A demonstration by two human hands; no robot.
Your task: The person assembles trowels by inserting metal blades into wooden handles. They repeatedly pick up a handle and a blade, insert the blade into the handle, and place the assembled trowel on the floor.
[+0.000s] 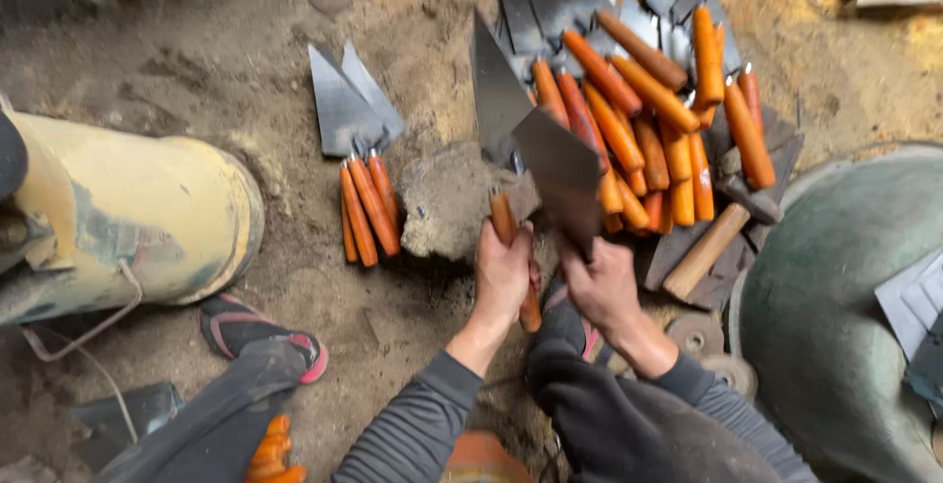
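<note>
trowels fill both my hands: left hand (503, 282) clamped on an orange-handled trowel (498, 100), right hand (601, 286) gripping a second trowel (562, 173), over the stone (447, 198) beside the trowel pile (658, 119).

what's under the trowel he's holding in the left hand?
A rough stone on dirt ground, below the trowel in the left hand. The stone's right edge is hidden by blades.

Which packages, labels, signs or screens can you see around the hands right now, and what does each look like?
None in view: no package, label, sign or screen.
Left hand grips an orange-handled trowel; right hand holds a dark blade.
Beside them lies a bare yellow drum.
</note>
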